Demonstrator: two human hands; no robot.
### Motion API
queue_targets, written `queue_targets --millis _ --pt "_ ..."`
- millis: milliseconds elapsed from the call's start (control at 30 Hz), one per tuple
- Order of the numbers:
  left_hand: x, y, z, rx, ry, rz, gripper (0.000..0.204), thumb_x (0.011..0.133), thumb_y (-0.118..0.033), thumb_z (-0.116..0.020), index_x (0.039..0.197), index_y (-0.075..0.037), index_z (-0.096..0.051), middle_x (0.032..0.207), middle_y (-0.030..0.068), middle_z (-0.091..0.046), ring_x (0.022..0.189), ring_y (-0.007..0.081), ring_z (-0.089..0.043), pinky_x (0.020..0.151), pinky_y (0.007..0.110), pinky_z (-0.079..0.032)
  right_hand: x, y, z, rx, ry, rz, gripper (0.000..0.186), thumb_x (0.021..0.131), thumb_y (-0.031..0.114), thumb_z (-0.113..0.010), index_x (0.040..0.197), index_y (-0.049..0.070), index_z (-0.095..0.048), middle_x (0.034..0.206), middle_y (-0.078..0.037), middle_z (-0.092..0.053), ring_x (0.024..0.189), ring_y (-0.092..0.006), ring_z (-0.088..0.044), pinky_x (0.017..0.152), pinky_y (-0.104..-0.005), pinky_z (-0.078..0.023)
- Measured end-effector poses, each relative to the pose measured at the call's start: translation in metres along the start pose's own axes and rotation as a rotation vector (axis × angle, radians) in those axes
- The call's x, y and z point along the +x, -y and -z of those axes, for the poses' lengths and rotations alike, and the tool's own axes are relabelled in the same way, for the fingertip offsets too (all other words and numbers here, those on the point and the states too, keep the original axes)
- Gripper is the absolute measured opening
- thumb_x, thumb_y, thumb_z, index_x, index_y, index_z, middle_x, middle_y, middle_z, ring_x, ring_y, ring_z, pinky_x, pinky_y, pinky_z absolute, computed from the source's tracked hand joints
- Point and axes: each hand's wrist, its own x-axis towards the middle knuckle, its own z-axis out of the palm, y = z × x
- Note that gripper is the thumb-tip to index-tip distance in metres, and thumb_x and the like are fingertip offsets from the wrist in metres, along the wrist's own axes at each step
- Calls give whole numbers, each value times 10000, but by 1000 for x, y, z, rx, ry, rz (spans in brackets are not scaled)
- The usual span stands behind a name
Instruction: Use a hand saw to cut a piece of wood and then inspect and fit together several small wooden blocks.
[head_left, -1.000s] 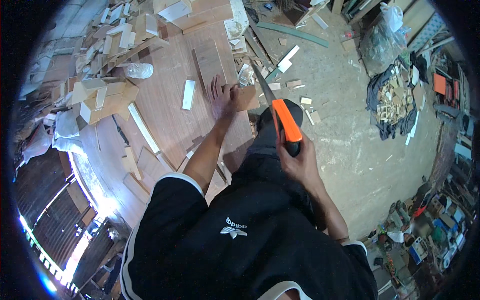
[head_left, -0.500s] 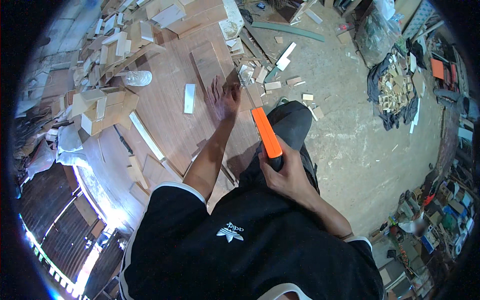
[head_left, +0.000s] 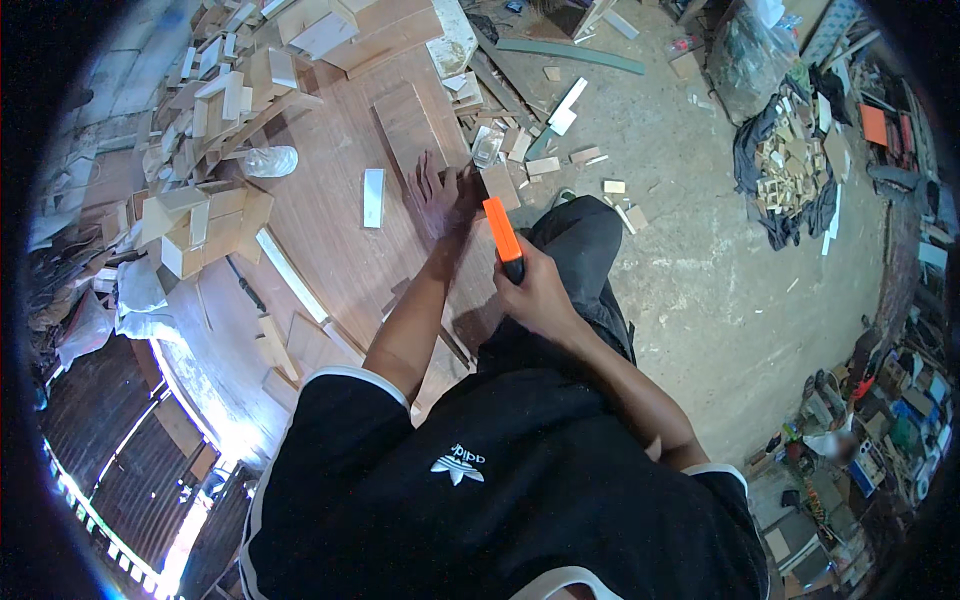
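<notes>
My right hand (head_left: 538, 290) grips the orange-and-black handle of a handsaw (head_left: 503, 232). Its thin blade, seen almost edge-on, is hard to make out beside my left hand. Spread over a wooden board (head_left: 405, 120), my left hand (head_left: 440, 200) presses down with its fingers stretched out. That board lies along the right edge of the wooden work surface (head_left: 330, 190). Just past the saw handle, a small light-brown piece of wood (head_left: 500, 187) shows next to the edge. To the left of my left hand lies a white rectangular block (head_left: 373, 198).
Wooden box-like pieces (head_left: 205, 225) are stacked at the left, near a clear plastic cup (head_left: 270, 161). A long white-edged strip (head_left: 290, 275) lies nearer me. Offcuts (head_left: 545, 166) litter the floor, and a dark sack of wood scraps (head_left: 790, 180) lies at right.
My right hand has pushed the saw forward and slightly left, bringing its handle closer to my left hand. My left hand stays on the board.
</notes>
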Motion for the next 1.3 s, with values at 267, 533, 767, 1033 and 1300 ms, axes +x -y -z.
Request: queue_targets --millis 267,533,767,1033,1300 --pt "4 -5 0 2 71 19 336 870 -403 -539 937 -88 -634 1424 148 -371 1349 318 -289 1124 497 -165 -8 15 4 -9 -27 34 173 760 -17 -539 931 -25 -510 681 -90 -479 644 -134 -465 612 -305 -425" --pt "-4 -4 1 42 0 -23 276 854 -361 -572 912 -100 -640 1436 145 -352 1343 310 -304 1112 516 -195 -63 77 22 84 66 -64 361 734 -25 -581 1090 -8 -526 752 -235 -613 723 -364 -662 641 -381 -498" --pt "0 -4 -4 47 -19 -30 255 855 -351 -574 917 -114 -644 1426 139 -366 1335 318 -313 1105 519 -205 -15 15 -1 39 65 -94 259 728 -2 -586 979 -37 -533 673 -149 -552 679 -166 -570 652 -322 -471" --pt "0 -12 15 2 52 17 287 873 -372 -534 935 -115 -645 1428 146 -347 1355 318 -263 1124 511 -144 -73 81 26 102 135 -199 357 722 6 -640 1058 -17 -521 763 -252 -607 747 -404 -644 612 -396 -491" --pt "-2 2 -5 -15 60 -9 346 892 -428 -488 988 -140 -653 1436 151 -332 1372 305 -234 1127 519 -115 -25 9 -2 -6 14 -15 268 729 -12 -592 992 -23 -540 752 -207 -585 720 -302 -604 659 -376 -482"
